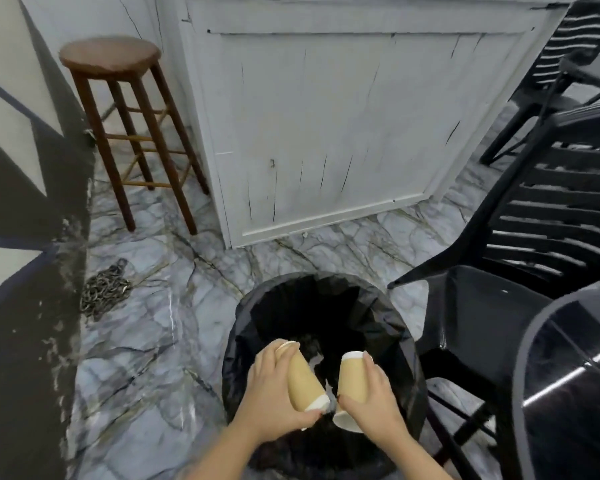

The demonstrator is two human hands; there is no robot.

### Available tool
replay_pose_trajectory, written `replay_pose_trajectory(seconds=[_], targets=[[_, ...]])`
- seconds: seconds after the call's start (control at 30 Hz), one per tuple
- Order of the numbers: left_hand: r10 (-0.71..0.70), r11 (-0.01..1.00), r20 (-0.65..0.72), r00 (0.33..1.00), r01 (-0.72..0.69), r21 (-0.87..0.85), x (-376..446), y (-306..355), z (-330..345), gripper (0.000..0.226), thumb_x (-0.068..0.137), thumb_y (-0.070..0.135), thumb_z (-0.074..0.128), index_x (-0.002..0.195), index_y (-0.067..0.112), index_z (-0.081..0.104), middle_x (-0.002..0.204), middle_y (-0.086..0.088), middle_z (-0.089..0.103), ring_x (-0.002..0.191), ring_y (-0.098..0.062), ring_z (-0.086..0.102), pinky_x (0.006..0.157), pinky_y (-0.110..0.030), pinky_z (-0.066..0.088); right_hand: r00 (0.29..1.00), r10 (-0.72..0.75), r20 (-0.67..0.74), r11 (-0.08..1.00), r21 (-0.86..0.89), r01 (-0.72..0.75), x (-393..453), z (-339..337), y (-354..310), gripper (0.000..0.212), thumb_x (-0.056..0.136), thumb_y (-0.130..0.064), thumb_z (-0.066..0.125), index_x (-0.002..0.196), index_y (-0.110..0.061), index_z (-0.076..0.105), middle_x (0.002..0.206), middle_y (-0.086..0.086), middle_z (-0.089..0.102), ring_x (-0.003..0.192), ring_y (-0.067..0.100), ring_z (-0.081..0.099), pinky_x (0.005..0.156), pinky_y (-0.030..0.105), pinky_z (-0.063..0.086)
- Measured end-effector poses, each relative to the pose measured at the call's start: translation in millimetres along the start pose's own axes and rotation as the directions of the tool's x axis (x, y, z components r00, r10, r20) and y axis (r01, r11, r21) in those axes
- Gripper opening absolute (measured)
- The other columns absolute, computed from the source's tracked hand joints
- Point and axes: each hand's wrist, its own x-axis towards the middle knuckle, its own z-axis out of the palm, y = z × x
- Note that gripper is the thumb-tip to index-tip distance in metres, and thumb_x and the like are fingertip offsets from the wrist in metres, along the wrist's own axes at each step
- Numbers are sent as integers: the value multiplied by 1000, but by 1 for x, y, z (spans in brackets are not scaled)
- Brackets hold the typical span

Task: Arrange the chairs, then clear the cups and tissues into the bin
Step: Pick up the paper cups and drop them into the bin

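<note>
From the head camera, both hands are right over the round bin lined with a black plastic bag, each carrying a tan paper cup with a white rim. The left hand has its grip wrapped round the side of the left tan paper cup, which lies tilted, and the right hand curls round the right tan paper cup, mouth tipped towards the person. These look like light, thin-walled things that would crumple under a hard squeeze, so a gentle hold round the mid-body suits them. Something pale lies inside the bin between the cups, possibly tissue, though it is too dim to say. A black slatted plastic chair stands just beside the bin, and a brown wooden stool stands well apart by the white wooden cabinet.
</note>
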Motion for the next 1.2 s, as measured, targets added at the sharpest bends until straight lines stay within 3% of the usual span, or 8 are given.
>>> replay_pose_trajectory(seconds=[0.23, 0.3, 0.37, 0.43, 0.77, 0.97, 1.07, 1.2], targets=[[-14, 999, 3, 1000, 13, 46, 56, -69, 70, 106, 54, 67, 63, 141, 31, 15, 142, 11, 8, 135, -14, 10, 114, -34, 11, 1000, 0, 30, 1000, 7, 0, 86, 59, 52, 96, 71, -38, 67, 146, -29, 8, 151, 3, 17, 127, 17, 32, 92, 31, 33], [-47, 996, 71, 996, 42, 73, 63, -82, 83, 117, 54, 71, 63, 145, 34, -1, 150, 11, -8, 142, -17, -9, 117, -42, -3, 999, 22, 39, 999, -25, -21, 98, 71, 61, 104, 68, -54, 66, 146, -32, 1, 157, 5, 5, 138, 22, 21, 101, 37, 30], [-98, 992, 190, 977, 82, 91, 66, -90, 90, 132, 47, 81, 62, 139, 42, -24, 146, 10, -35, 135, -17, -34, 111, -50, -18, 996, 81, 48, 982, -177, -71, 105, 80, 70, 106, 70, -69, 57, 145, -38, -10, 157, -1, -13, 145, 26, -1, 112, 52, 14], [-123, 989, 244, 962, 100, 106, 65, -92, 93, 134, 39, 90, 53, 134, 45, -31, 143, 6, -44, 132, -19, -39, 110, -52, -20, 989, 123, 76, 960, -263, -100, 106, 85, 74, 97, 74, -73, 47, 143, -42, -14, 156, -2, -20, 144, 25, -13, 113, 56, 2], [-114, 991, 177, 978, 98, 95, 44, -38, 38, 107, 63, 81, 45, 132, 46, -28, 146, 11, -35, 135, -10, -31, 112, -43, -16, 990, 75, 119, 971, -233, -45, 62, 48, 34, 86, 82, -60, 50, 145, -40, -6, 157, -2, -15, 145, 24, -11, 115, 54, 6], [-134, 988, 165, 977, 119, 97, 25, 20, -21, 118, 40, 97, 11, 138, 42, -24, 149, 9, -33, 139, -16, -26, 114, -45, -13, 995, 9, 100, 971, -238, 15, 24, -6, -23, 85, 83, -59, 50, 145, -39, -4, 157, -2, -15, 145, 24, -10, 115, 52, 8], [-128, 987, 154, 980, 111, 112, 16, 48, -48, 116, 43, 95, 15, 140, 42, -21, 152, 6, -30, 141, -19, -24, 115, -46, -9, 998, -38, 50, 972, -228, 48, 6, -34, -49, 83, 83, -58, 50, 146, -38, -2, 158, -1, -12, 145, 23, -9, 116, 50, 8], [-76, 989, 138, 988, 57, 136, 1, 81, -76, 98, 75, 72, 46, 143, 39, -16, 154, 4, -26, 143, -20, -20, 117, -46, -5, 994, -107, -39, 980, -171, 99, -16, -69, -76, 83, 84, -54, 53, 146, -35, 1, 158, 1, -6, 145, 22, -6, 117, 46, 13]])
